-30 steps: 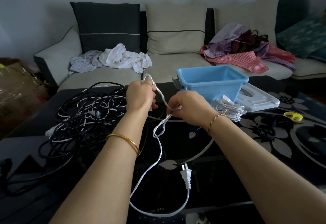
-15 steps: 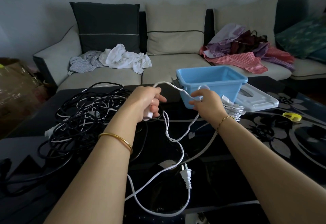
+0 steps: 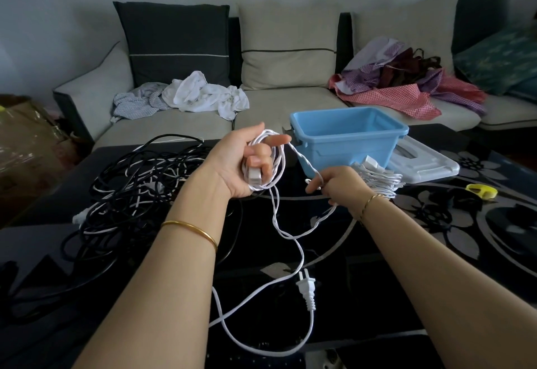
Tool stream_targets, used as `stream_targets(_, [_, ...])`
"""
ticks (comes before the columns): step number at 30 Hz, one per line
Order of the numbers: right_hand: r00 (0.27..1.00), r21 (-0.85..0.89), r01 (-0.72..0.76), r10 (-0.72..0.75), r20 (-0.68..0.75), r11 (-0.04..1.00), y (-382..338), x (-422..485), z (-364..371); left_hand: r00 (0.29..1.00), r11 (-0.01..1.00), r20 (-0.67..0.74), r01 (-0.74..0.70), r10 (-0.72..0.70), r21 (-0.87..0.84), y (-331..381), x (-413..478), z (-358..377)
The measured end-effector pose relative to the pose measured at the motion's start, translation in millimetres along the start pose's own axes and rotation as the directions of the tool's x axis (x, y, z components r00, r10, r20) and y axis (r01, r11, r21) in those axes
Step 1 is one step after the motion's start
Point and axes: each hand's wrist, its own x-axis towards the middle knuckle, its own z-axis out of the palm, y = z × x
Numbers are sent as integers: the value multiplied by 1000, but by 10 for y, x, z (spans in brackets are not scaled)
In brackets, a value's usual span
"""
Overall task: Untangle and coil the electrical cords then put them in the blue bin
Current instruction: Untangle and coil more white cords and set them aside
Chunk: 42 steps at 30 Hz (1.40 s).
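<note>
My left hand (image 3: 242, 162) holds up a few loops of a thin white cord (image 3: 277, 214), with the cord's small white block end pinned under its fingers. My right hand (image 3: 338, 184) pinches the same cord lower down, to the right. The rest of that cord trails over the dark table to a white plug (image 3: 307, 291) near the front edge. A blue bin (image 3: 350, 139) stands open behind my hands. Beside the bin lies a coiled white cord bundle (image 3: 377, 178). A big tangle of black and white cords (image 3: 139, 191) covers the table's left side.
A white bin lid (image 3: 421, 162) lies right of the bin and a yellow object (image 3: 481, 190) lies further right. The black floral glass table (image 3: 465, 232) fills the foreground. Behind it stands a sofa (image 3: 290, 107) with clothes piles; a cardboard box (image 3: 26, 136) is at the left.
My left hand has turned palm up with cord loops now wound around it. My right hand moved down and back from the bin, drawing the cord along.
</note>
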Motion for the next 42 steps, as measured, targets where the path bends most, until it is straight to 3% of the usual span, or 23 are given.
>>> stream_targets(4, [993, 137, -69, 55, 101, 988, -79, -48, 42, 993, 974, 48, -92, 104, -207, 2, 34, -9])
stream_targets(9, [975, 292, -195, 152, 163, 936, -119, -61, 69, 959, 812, -54, -264, 277, -520, 20, 65, -71])
stream_targets(14, [929, 329, -359, 301, 215, 873, -21, 16, 15, 881, 766, -236, -473, 410, -435, 14, 111, -138])
stream_targets(18, [893, 110, -440, 420, 163, 891, 202, -12, -9, 783, 738, -310, -616, 539, -275, 72, 80, -94])
stream_targets(20, [896, -95, -419, 429, 117, 903, 290, -1, -19, 738, 717, -318, -666, 595, -207, 92, 54, -44])
stream_targets(22, [904, -371, -359, 418, 88, 856, 335, 7, -10, 704, 700, -319, -698, 634, -152, 101, 36, 2])
stream_targets(24, [925, -478, -347, 379, -32, 807, 392, 65, 13, 689, 699, -305, -709, 658, -92, 109, 29, 36])
stream_targets(27, [947, -533, -321, 272, -170, 783, 366, 64, 69, 711, 734, -228, -679, 665, 24, 104, 33, 79])
stream_targets(30, [973, -628, -218, 220, -76, 747, 293, 38, 64, 784, 794, -128, -602, 608, 81, 63, 43, 134])
stream_targets(33, [988, -698, -155, 114, -105, 699, 120, -58, 61, 834, 834, -78, -534, 546, 138, 6, 63, 183])
stream_targets(35, [988, -562, -42, -50, -147, 826, -58, -128, 90, 860, 855, -61, -492, 507, 166, -20, 73, 209])
stream_targets(36, [984, -330, 42, -97, -152, 943, -160, -161, 96, 871, 862, -48, -474, 489, 179, -30, 76, 221])
stream_targets(37, [983, -13, 115, -115, -143, 993, -274, -192, 99, 882, 869, -30, -458, 471, 190, -38, 77, 232])
stream_targets(39, [989, 439, 149, -124, -86, 886, -448, -204, 108, 901, 880, 11, -425, 433, 214, -61, 78, 247])
stream_targets(40, [989, 541, 142, -140, -44, 829, -501, -214, 115, 911, 886, 28, -407, 412, 223, -73, 78, 253])
stream_targets(42, [978, 585, 184, -205, -30, 790, -549, -243, 152, 924, 901, 39, -380, 381, 211, -87, 74, 264])
